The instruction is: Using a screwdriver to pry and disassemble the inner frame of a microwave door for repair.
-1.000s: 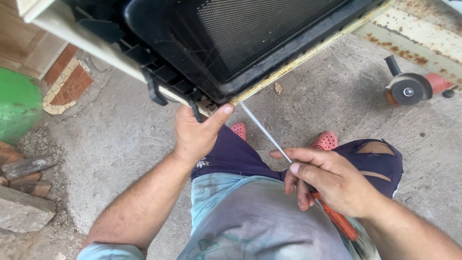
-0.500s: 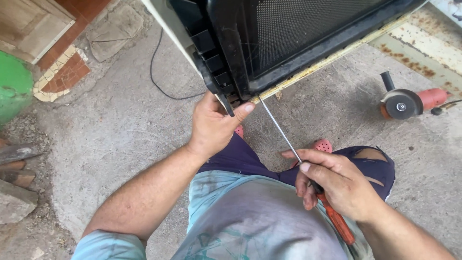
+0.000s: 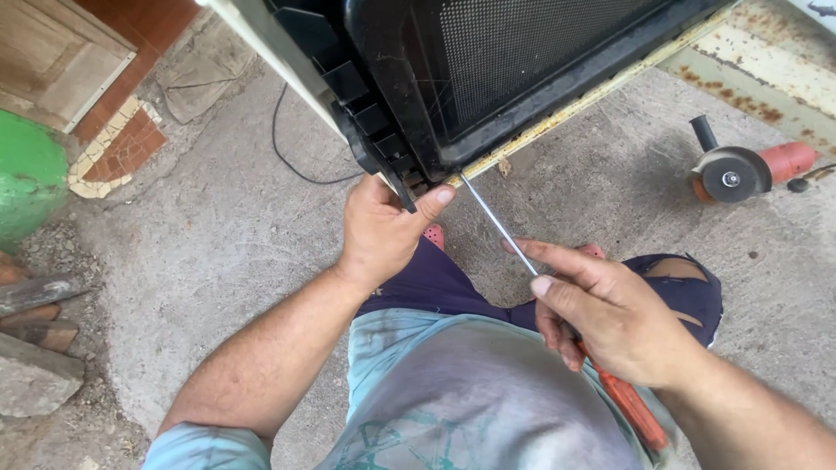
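Observation:
A large black appliance housing (image 3: 488,78) with a mesh panel fills the top of the head view, tilted above the concrete floor. My left hand (image 3: 383,231) grips its lower corner, thumb pressed against the black plastic edge. My right hand (image 3: 610,309) holds a long screwdriver (image 3: 496,222) by its orange handle. The thin metal shaft runs up and left, and its tip touches the yellowish bottom rim of the housing right beside my left thumb.
An orange angle grinder (image 3: 740,170) lies on the concrete at the right. A black cable (image 3: 292,148) trails on the floor at upper left. A green container (image 3: 26,174) and stacked bricks (image 3: 35,348) sit at the left edge.
The view has shifted, so the housing sits lower and nearer. Both hands have risen to its corner, and the screwdriver tip now meets the bottom rim.

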